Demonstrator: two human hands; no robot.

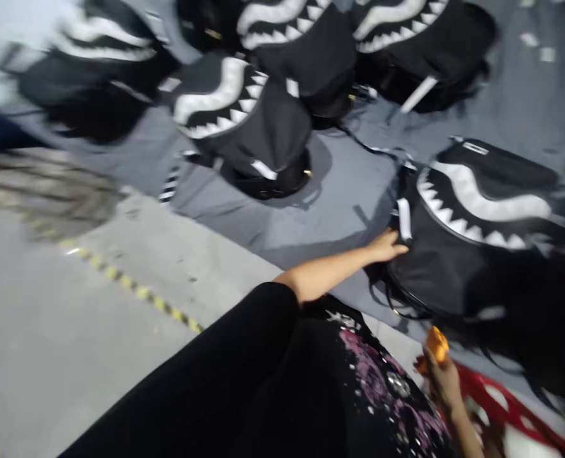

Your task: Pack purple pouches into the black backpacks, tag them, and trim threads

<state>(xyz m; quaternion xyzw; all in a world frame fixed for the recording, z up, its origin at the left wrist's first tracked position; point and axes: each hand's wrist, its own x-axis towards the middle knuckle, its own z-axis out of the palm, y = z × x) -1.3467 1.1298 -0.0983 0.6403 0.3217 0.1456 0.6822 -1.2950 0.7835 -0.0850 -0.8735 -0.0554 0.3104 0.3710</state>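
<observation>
My left hand [386, 247] reaches across to the near side of a black backpack [454, 267] with a white zigzag-tooth mouth design. Its fingers are closed at the bag's edge, just below a white tag [404, 219]. Lower right, my right hand [443, 375] is closed around a small orange object [438, 345], held upright near the table's front edge. Blur hides what kind of object it is. The backpack lies with its patterned face up, and its right part runs into dark shadow.
More black backpacks of the same design, one of them nearby [263, 133], lie on the grey cloth [340, 191]. A red item with white spots [492, 394] is at lower right. Yellow-black tape [130, 283] marks the concrete floor [72, 356] at left.
</observation>
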